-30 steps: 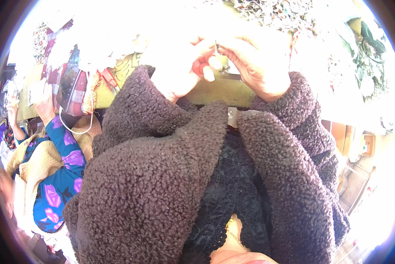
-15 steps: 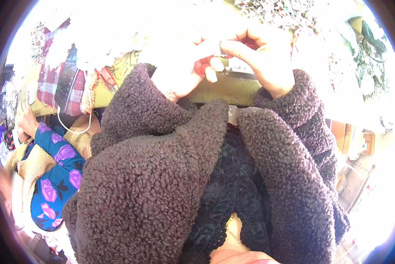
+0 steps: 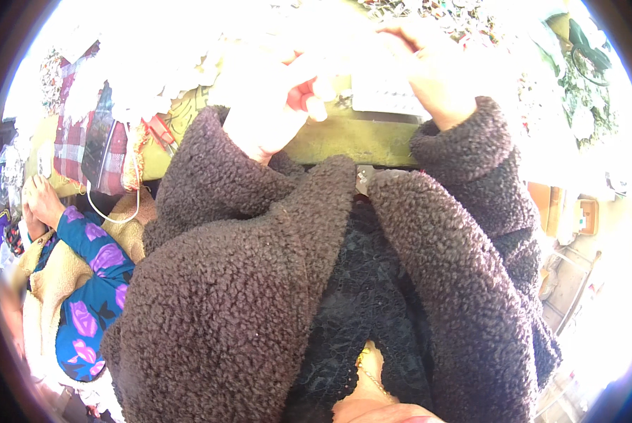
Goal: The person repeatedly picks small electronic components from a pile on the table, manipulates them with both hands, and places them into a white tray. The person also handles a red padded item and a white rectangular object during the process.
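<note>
Left hand [image 3: 279, 104] curled, right hand [image 3: 432, 74] apart (both bright)

No legible text, numbers or signs anywhere. Possible marks, all unreadable: dark curved strokes [image 3: 187, 107] on a yellow patch toward the near edge of the counter [image 3: 358, 141], left side, can't tell if lettering or pattern; faint grey marks on the pale block [image 3: 383, 103] near the near edge, right of middle, washed out by glare; small pale patch [image 3: 581, 221] on the orange-brown box [image 3: 589, 211] off the counter's right side, too small to tell if it's a label
</note>
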`<state>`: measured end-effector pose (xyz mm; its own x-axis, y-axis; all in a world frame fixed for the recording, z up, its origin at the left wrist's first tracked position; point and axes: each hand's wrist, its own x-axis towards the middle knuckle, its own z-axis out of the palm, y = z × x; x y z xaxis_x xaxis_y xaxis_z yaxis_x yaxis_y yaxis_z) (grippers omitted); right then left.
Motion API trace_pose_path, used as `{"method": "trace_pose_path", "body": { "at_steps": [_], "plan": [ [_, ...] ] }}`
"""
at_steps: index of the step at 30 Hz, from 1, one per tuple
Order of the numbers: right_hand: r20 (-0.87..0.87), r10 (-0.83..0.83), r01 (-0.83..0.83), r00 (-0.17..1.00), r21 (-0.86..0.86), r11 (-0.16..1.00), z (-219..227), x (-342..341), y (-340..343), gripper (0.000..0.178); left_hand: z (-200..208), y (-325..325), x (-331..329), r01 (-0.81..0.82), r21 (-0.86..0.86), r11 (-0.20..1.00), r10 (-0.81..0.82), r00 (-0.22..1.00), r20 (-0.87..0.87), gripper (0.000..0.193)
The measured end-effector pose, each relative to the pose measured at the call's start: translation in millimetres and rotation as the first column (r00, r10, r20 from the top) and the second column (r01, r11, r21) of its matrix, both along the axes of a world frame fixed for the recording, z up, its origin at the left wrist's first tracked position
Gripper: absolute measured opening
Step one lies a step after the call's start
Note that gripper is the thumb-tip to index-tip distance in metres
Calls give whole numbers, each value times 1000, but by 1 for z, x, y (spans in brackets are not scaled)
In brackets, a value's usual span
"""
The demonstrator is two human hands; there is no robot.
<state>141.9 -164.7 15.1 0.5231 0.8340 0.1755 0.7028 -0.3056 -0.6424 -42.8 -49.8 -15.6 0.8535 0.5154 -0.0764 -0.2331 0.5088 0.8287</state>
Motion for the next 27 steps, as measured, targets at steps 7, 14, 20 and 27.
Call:
{"method": "trace_pose_path", "body": {
  "at_steps": [7, 14, 20, 27],
  "plan": [
    [402, 164, -207, 901, 66, 976, -26, 7, -5, 14, -4, -5, 0, -32, 13, 999, 32, 999, 39, 25],
    [297, 120, -114, 947, -37, 993, -11, -2, -5, 10, -6, 4, -7, 127, -131, 983, -113, 988, 109, 26],
    [367, 170, -140, 915, -105, 984, -14, 1, -3, 10, -4, 2, -5, 141, -39, 989, -128, 964, 233, 25],
    [436, 235, -213, 869, -99, 972, -14, 3, -8, 10, 7, 2, -8, 68, 123, 990, -49, 987, -153, 12]
  ]
}}
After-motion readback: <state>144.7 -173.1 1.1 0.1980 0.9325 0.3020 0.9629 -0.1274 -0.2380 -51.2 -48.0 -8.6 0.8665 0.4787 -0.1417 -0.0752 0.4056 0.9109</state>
